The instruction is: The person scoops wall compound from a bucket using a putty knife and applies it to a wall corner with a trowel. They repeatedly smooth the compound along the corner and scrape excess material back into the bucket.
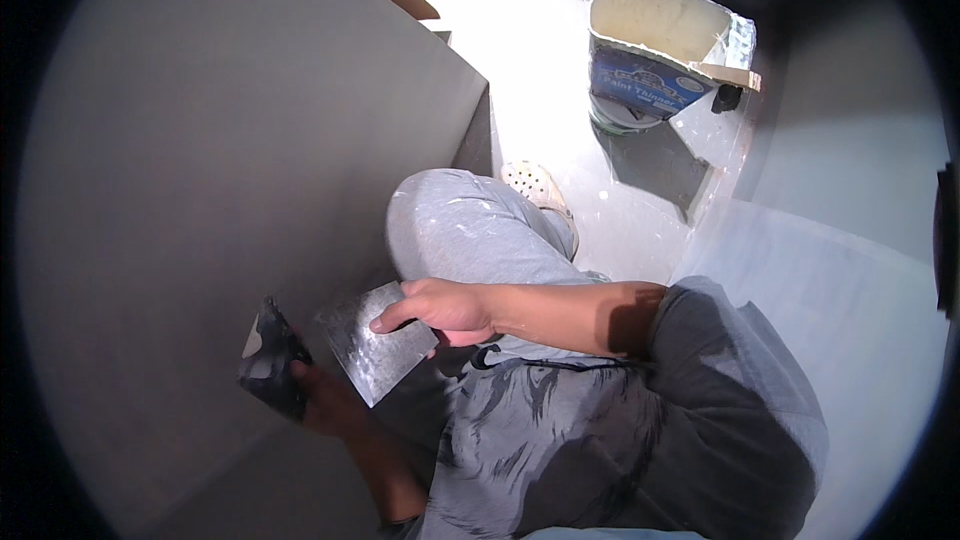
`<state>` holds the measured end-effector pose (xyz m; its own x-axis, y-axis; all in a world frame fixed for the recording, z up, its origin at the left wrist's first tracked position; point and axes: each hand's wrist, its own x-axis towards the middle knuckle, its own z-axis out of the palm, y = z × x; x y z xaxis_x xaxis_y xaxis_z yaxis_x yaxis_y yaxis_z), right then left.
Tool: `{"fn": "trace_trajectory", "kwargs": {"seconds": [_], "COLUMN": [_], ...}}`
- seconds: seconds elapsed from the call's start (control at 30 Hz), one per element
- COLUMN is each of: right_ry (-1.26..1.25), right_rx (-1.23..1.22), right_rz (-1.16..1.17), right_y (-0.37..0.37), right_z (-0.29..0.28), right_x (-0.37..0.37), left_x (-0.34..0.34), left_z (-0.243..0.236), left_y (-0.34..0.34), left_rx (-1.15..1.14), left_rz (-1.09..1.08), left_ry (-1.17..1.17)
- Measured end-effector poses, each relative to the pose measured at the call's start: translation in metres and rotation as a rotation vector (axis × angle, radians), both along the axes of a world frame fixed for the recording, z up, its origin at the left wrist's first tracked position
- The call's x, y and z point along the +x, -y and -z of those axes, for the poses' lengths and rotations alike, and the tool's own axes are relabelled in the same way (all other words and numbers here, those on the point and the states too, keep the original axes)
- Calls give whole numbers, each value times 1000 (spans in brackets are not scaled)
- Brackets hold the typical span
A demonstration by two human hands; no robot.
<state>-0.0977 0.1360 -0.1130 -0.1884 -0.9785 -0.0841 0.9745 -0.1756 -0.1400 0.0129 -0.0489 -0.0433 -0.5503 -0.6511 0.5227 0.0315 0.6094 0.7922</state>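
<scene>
Right hand (pixel 452 309) pinching a flat metal scraper (pixel 378 358), left hand (pixel 325 402) gripping a pale-smeared dark plate (pixel 272 392) just left of it.

Watching from afar, I note right forearm (pixel 570 316) crossing nearly level toward the left, wrist (pixel 488 309) nearly straight, right hand (pixel 450 307) closed in a grip, thumb (pixel 393 316) laid over the top, left forearm (pixel 382 468) lower, shadowed, angling up-left, left hand (pixel 325 400) gripping, detail dim.
</scene>
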Motion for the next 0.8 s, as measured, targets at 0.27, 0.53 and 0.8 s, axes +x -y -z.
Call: {"fn": "trace_trajectory", "kwargs": {"seconds": [0.27,0.53,0.8], "right_ry": [45,-108,26], "right_rx": [30,7,1], "right_rz": [45,190,278], "right_y": [-19,-56,-75], "right_z": [-16,-66,-48], "right_x": [-9,-35,-41], "left_x": [48,-28,-30], "left_z": [-1,-41,-43], "left_y": [16,-37,-33], "left_rx": [20,-499,-456], "left_rz": [640,880,894], "left_ry": [85,82,310]}}
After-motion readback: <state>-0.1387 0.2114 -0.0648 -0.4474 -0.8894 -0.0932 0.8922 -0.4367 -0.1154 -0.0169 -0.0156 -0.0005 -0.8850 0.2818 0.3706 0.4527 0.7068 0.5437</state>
